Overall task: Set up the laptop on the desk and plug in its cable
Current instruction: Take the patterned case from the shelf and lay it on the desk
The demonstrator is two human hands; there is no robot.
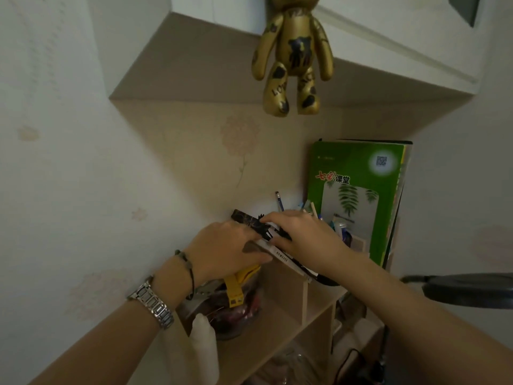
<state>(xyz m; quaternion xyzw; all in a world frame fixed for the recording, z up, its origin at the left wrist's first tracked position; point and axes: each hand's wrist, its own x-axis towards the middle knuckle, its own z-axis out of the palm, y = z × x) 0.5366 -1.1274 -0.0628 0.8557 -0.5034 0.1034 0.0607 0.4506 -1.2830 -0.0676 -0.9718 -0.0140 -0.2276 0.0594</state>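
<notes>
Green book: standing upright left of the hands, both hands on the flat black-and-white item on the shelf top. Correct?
Not quite. The head view shows the green book standing upright to the right of the hands, not the left. The rest holds: the left hand and right hand are both on the flat black-and-white item on the shelf top.
</notes>
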